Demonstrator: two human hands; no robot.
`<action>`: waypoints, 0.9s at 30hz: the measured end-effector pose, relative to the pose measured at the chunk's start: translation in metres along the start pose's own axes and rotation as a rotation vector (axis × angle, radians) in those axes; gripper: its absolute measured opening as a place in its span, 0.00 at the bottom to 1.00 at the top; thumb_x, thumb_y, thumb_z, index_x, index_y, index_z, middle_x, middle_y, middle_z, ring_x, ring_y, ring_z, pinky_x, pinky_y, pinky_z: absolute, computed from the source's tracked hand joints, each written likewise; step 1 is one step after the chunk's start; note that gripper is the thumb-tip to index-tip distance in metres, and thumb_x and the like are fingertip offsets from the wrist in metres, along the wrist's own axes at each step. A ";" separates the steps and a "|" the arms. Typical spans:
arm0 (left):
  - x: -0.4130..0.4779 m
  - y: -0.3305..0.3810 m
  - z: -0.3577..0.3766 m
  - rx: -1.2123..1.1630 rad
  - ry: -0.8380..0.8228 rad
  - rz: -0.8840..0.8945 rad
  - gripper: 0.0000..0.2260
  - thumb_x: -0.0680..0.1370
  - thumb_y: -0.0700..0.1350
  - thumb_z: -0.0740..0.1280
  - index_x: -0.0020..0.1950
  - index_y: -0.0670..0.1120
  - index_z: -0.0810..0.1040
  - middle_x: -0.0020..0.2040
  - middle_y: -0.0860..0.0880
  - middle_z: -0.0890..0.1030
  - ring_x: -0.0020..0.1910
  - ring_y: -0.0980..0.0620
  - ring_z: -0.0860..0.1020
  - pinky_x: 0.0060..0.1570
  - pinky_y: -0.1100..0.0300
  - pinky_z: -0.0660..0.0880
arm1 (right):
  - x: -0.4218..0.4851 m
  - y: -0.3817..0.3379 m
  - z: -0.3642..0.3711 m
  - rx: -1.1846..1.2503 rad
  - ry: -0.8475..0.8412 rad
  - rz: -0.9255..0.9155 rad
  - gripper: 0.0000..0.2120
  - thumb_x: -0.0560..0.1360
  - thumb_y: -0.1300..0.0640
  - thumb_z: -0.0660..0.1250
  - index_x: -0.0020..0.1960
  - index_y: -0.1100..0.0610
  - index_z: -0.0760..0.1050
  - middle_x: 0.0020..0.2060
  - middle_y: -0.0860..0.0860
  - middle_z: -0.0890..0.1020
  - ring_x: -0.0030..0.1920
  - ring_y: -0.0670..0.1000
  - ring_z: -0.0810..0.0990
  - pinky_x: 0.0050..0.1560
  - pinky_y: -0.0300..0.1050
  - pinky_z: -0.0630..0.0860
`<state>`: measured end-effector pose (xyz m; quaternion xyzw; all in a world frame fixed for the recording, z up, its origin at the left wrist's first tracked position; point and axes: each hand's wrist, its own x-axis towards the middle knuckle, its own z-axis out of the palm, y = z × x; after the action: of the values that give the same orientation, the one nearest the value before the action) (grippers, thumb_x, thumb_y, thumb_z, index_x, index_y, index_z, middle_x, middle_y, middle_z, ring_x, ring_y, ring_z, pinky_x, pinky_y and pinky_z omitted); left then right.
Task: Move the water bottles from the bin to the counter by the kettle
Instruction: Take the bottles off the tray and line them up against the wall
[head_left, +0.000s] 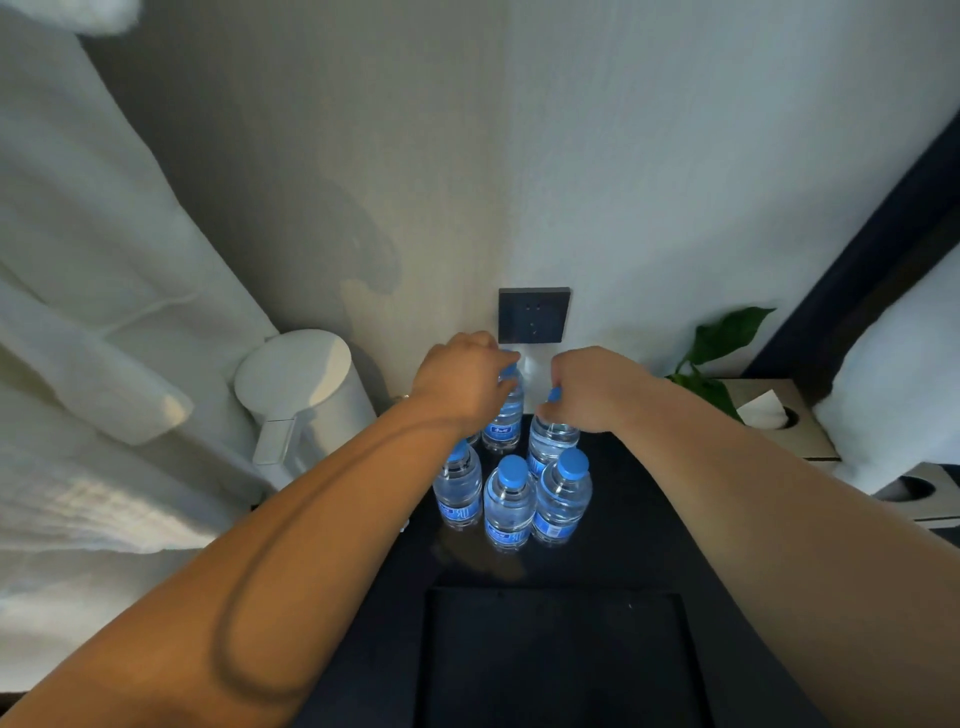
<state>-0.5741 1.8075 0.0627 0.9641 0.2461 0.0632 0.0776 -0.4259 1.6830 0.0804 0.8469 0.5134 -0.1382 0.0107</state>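
Note:
Several small clear water bottles with blue caps stand on the dark counter (649, 525) to the right of a white kettle (306, 395). My left hand (462, 379) is closed around the neck of the back left bottle (504, 421). My right hand (592, 387) grips the top of the back right bottle (553, 436). Three more bottles stand in front: one at the left (460, 486), one in the middle (509, 504) and one at the right (563, 496). Both held bottles are upright, and I cannot tell whether they touch the counter. The bin is out of view.
A dark wall socket (534, 314) sits just behind my hands. A tissue box (779, 421) and a green plant (727, 332) are at the right. White cloth (104, 312) hangs at the left. A dark rectangular panel (556, 654) lies on the counter near me.

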 end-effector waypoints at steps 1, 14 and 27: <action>0.001 0.001 0.001 0.030 0.002 -0.007 0.14 0.83 0.51 0.63 0.66 0.51 0.81 0.61 0.46 0.79 0.59 0.43 0.76 0.57 0.48 0.76 | -0.001 -0.001 0.001 0.005 0.036 -0.012 0.15 0.76 0.42 0.71 0.51 0.53 0.75 0.48 0.50 0.80 0.46 0.52 0.77 0.41 0.46 0.71; 0.015 -0.011 0.005 -0.035 0.045 -0.021 0.13 0.84 0.49 0.66 0.67 0.57 0.82 0.63 0.51 0.82 0.62 0.44 0.77 0.59 0.50 0.71 | 0.022 0.008 0.003 0.142 0.201 0.001 0.16 0.79 0.48 0.71 0.60 0.57 0.77 0.54 0.57 0.83 0.53 0.59 0.80 0.45 0.47 0.72; 0.021 -0.006 0.005 -0.044 0.079 -0.030 0.12 0.83 0.50 0.68 0.65 0.56 0.84 0.59 0.51 0.83 0.61 0.46 0.77 0.60 0.52 0.71 | 0.028 0.006 0.008 0.078 0.206 0.031 0.19 0.82 0.44 0.67 0.62 0.60 0.77 0.57 0.58 0.82 0.57 0.59 0.81 0.48 0.46 0.70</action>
<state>-0.5583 1.8225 0.0579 0.9551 0.2620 0.1053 0.0899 -0.4102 1.7026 0.0648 0.8642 0.4929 -0.0701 -0.0732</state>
